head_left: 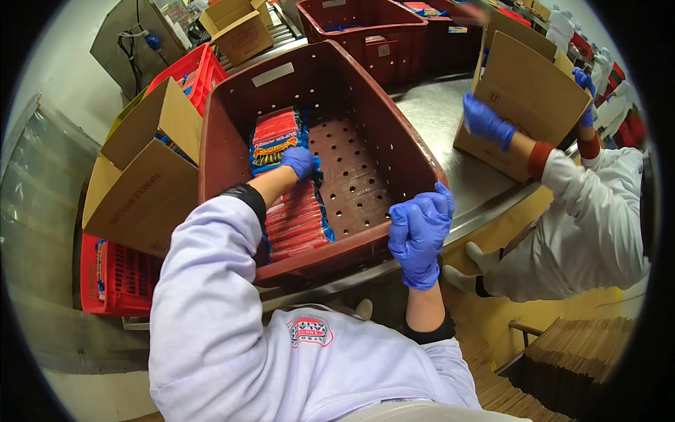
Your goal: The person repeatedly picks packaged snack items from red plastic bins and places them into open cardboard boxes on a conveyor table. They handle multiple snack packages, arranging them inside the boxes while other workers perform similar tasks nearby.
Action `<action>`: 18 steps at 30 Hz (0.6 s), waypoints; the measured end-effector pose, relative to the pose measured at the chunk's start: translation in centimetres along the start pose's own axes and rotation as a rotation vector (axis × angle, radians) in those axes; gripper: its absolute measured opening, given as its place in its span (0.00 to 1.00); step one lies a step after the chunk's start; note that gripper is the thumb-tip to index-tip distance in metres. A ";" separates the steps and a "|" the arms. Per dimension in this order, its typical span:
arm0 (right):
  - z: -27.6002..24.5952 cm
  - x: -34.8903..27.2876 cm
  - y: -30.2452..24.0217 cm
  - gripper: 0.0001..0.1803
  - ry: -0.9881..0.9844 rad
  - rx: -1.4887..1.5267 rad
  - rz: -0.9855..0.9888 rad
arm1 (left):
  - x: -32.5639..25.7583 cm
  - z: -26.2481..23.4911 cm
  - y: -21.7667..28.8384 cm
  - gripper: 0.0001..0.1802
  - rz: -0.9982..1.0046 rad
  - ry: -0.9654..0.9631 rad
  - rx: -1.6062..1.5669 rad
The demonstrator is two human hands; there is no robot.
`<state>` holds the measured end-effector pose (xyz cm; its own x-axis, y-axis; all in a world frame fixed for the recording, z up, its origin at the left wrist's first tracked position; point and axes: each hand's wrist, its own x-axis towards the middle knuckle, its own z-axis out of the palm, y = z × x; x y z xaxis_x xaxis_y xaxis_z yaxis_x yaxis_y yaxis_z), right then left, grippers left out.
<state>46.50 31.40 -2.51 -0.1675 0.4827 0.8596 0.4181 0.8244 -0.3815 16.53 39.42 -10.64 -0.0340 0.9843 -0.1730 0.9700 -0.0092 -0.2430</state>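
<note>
A deep maroon plastic crate [383, 105] with a perforated bottom stands in front of me on a metal table. Along its left side lie packs of red hot dogs in clear and blue film. My left hand [299, 162], in a blue glove, reaches in with its fingers curled at the right edge of the farther hot dog pack [271, 149]. Another hot dog pack [297, 224] lies nearer, partly under my left wrist. My right hand [422, 235], also blue-gloved, is closed around the crate's near right corner rim.
At left, an open cardboard box [148, 193] leans over a red crate [119, 281]. More maroon crates [365, 42] stand behind. A co-worker [583, 211] on the right handles another cardboard box [524, 102]. Flat cardboard [580, 344] is stacked at lower right.
</note>
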 end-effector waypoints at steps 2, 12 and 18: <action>0.0 -0.1 -0.2 0.06 -0.001 -0.015 -0.007 | 0.9 -1.9 -1.0 0.14 -0.004 -0.029 0.030; 0.4 -0.6 -0.4 0.06 0.040 -0.036 -0.070 | -13.8 -21.1 -24.0 0.14 -0.093 0.848 0.090; 0.8 -1.2 -0.1 0.10 0.091 -0.054 -0.124 | -36.8 -28.4 -29.8 0.15 -0.605 1.409 0.058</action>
<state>45.92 30.94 -3.79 -0.1399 0.3477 0.9271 0.4476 0.8574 -0.2540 -4.31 8.44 30.07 -0.1266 0.2048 0.9706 0.8836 0.4679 0.0165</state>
